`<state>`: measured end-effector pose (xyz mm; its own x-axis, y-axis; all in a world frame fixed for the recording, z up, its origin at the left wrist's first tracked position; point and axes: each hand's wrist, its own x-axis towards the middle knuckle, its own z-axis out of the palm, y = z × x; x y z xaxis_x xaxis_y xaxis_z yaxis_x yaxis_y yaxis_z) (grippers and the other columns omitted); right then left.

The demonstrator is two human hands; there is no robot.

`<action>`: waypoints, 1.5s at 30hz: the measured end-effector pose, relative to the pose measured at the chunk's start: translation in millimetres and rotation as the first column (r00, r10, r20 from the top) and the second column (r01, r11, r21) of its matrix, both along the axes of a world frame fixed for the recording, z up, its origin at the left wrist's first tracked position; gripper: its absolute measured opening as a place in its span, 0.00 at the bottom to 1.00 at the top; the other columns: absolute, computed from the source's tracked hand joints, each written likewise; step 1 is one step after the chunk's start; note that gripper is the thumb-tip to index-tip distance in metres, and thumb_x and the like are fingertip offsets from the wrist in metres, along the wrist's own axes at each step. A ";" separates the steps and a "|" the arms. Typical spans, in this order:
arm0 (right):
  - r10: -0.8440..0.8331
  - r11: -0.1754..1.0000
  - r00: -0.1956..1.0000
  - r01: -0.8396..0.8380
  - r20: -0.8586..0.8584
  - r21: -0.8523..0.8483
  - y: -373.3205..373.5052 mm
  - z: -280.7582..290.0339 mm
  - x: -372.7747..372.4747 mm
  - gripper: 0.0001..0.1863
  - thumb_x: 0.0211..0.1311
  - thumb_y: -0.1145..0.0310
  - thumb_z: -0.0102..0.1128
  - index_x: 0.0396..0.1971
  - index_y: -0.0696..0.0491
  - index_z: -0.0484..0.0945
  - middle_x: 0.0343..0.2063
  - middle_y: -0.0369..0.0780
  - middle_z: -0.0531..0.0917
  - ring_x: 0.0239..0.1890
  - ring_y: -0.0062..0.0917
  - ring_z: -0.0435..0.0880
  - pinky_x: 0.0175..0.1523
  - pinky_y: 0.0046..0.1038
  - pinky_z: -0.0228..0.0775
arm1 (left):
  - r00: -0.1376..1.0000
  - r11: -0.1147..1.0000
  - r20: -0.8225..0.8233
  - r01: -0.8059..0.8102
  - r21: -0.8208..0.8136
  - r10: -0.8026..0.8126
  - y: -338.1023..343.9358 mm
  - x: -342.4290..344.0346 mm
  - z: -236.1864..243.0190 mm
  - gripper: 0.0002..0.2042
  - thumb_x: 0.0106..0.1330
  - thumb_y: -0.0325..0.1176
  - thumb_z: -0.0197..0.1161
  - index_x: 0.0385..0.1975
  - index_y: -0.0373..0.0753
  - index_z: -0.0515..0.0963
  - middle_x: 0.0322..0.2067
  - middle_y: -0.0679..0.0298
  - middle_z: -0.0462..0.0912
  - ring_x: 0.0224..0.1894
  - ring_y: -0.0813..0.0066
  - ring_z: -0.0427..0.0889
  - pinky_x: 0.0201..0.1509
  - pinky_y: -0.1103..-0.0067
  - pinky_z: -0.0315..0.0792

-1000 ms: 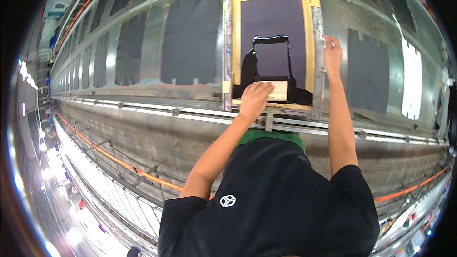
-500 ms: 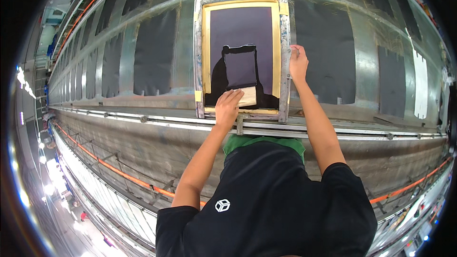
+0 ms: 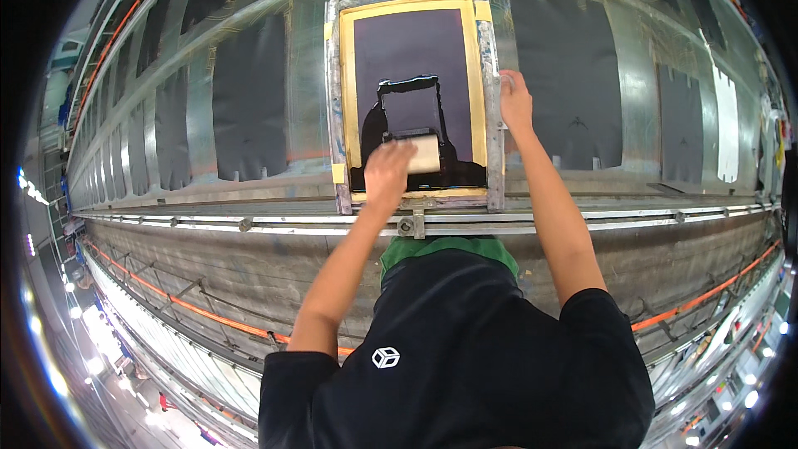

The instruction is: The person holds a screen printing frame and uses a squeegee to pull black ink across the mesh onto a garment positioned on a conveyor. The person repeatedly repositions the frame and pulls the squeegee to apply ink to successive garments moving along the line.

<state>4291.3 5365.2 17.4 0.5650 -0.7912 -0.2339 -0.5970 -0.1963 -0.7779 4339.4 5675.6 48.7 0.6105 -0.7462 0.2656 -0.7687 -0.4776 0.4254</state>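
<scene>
A screen printing frame (image 3: 496,50) with yellow tape edging (image 3: 347,75) holds a dark purple mesh (image 3: 407,46), with glossy black ink (image 3: 372,129) pooled along its bottom and round a rectangle. My left hand (image 3: 391,168), slightly blurred, is closed on a pale wooden squeegee (image 3: 422,154) lying over the ink in the lower middle of the mesh. My right hand (image 3: 515,100) has its fingers curled onto the right side bar of the frame, near its middle.
A long metal table (image 3: 316,75) carries several dark grey sheets (image 3: 249,100) on both sides of the frame and a white sheet (image 3: 726,125) at far right. A metal rail (image 3: 316,222) runs along the near edge. Orange pipes (image 3: 694,291) lie below it.
My left hand and the squeegee have moved a little up the mesh, into the lower part of the inked rectangle. My right hand stays on the frame; the whole view has shifted as the head moved.
</scene>
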 end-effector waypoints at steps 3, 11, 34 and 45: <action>0.015 0.999 1.000 -0.015 0.001 0.043 -0.7 2.9 1.8 0.12 0.73 0.61 0.49 0.52 0.41 0.76 0.28 0.49 0.84 0.40 0.52 0.84 0.50 0.47 0.72 | 0.996 0.998 -0.085 -0.032 -0.055 0.027 -38.0 60.8 12.1 0.19 0.51 0.16 0.62 0.42 0.41 0.84 0.45 0.62 0.87 0.49 0.58 0.84 0.58 0.67 0.77; -0.030 0.999 0.996 0.026 0.086 0.044 4.5 5.7 0.9 0.11 0.73 0.63 0.50 0.49 0.47 0.78 0.26 0.50 0.83 0.35 0.51 0.83 0.45 0.45 0.72 | 0.999 1.000 0.030 -0.023 -0.011 0.023 -53.3 66.9 -3.0 0.19 0.50 0.17 0.62 0.42 0.42 0.83 0.44 0.66 0.86 0.49 0.61 0.82 0.54 0.67 0.75; -0.074 0.997 0.978 0.072 0.194 0.016 -5.0 -18.0 0.3 0.10 0.72 0.63 0.54 0.46 0.48 0.82 0.29 0.49 0.85 0.35 0.46 0.85 0.46 0.38 0.74 | 0.999 0.997 -0.035 0.020 0.068 -0.018 -28.6 23.5 -2.9 0.17 0.52 0.18 0.59 0.40 0.42 0.84 0.41 0.63 0.87 0.46 0.60 0.83 0.53 0.66 0.76; -0.089 0.996 0.973 0.085 0.211 0.029 46.9 45.8 45.5 0.10 0.72 0.61 0.57 0.44 0.48 0.84 0.23 0.39 0.80 0.27 0.22 0.77 0.37 0.30 0.70 | 0.994 0.995 -0.108 -0.023 -0.094 0.013 66.3 -0.7 23.7 0.25 0.45 0.17 0.62 0.48 0.41 0.82 0.50 0.64 0.85 0.54 0.61 0.81 0.60 0.67 0.74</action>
